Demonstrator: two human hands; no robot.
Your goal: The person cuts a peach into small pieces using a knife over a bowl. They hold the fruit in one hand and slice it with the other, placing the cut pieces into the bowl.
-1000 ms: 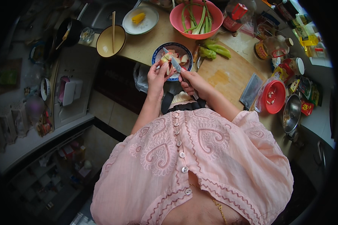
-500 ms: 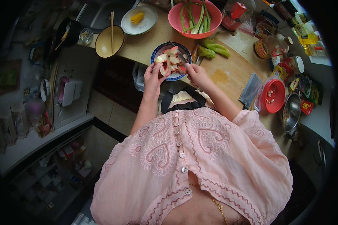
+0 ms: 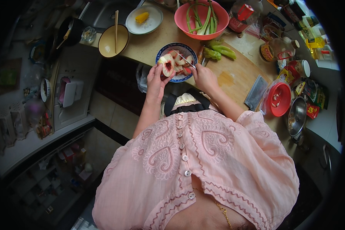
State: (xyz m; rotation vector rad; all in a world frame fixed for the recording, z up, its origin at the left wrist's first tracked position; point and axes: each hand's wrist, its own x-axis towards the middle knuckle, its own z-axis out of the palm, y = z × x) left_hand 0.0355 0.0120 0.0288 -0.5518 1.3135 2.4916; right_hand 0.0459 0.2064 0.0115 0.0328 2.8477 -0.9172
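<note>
My left hand is closed around a cut peach, its pale flesh and red hollow facing up. The peach is over the left side of a blue-and-white bowl. In my right hand, fingers wrapped round the handle, is a knife. Its thin blade points up and left across the bowl, above the pieces. Several peach pieces with red edges lie in the bowl. My right fingers hide the knife's handle.
Right of the bowl, green peppers lie on a wooden cutting board, with a cleaver near its edge. Behind stand a pink basin of scallions and a white plate. A yellow bowl with chopsticks sits left.
The knife blade has swung to a flatter angle over the bowl, and my right hand has shifted slightly. My left hand still grips the peach.
</note>
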